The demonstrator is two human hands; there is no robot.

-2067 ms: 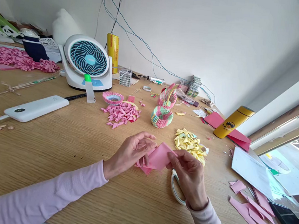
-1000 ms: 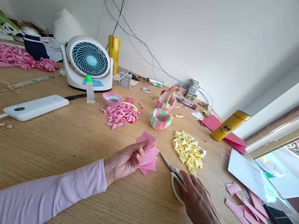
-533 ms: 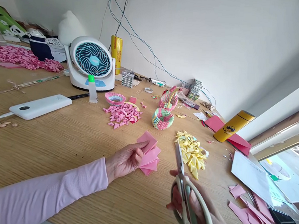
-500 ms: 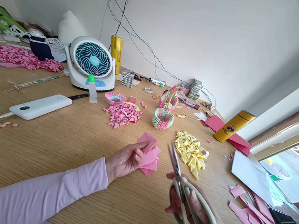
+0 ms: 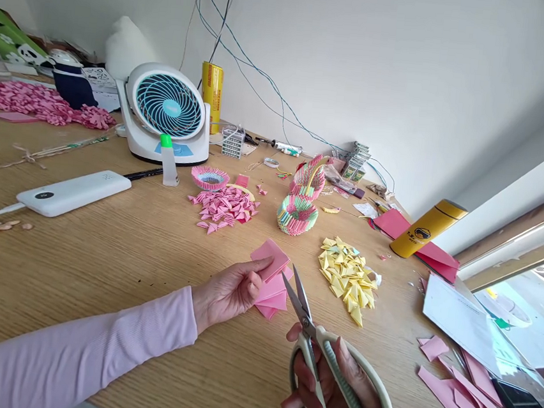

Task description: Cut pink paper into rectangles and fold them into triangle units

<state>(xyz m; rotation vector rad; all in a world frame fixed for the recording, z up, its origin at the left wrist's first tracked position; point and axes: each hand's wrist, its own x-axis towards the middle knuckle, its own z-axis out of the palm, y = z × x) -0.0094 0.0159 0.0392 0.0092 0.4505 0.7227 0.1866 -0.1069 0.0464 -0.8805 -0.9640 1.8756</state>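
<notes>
Head view: from where I stand, a person sits or stands at the bench point(image 5: 162, 245), both hands busy near the pink paper point(image 5: 269, 248).
Left hand: the left hand point(image 5: 229, 291) is closed, thumb pressed down over bent fingers, and has hold of the pink paper by its near-left side.
Pink paper: folded flat, roughly square, turned with a corner pointing away, so I can't name a long axis; more pink sheets point(image 5: 273, 298) fan out just on its near side. Whether the hand pins those too, I can't tell.
Right hand: the right hand point(image 5: 331, 389) is part curled, fingers and thumb through the grips of the scissors point(image 5: 307, 324), to the near right of the pink paper.
Scissors: blades parted in a narrow V, long axis slanting up and leftward, tips aimed at the paper's right edge. One tip overlaps the sheets from here; touching or not, I can't say.
Nearer hand: the left is on the paper; the right comes close only through the blades.
Yellow pieces: the pile point(image 5: 348, 275) lies right of the pink paper.
Pink pieces: that heap point(image 5: 226, 207) sits beyond it, leftward.
</notes>
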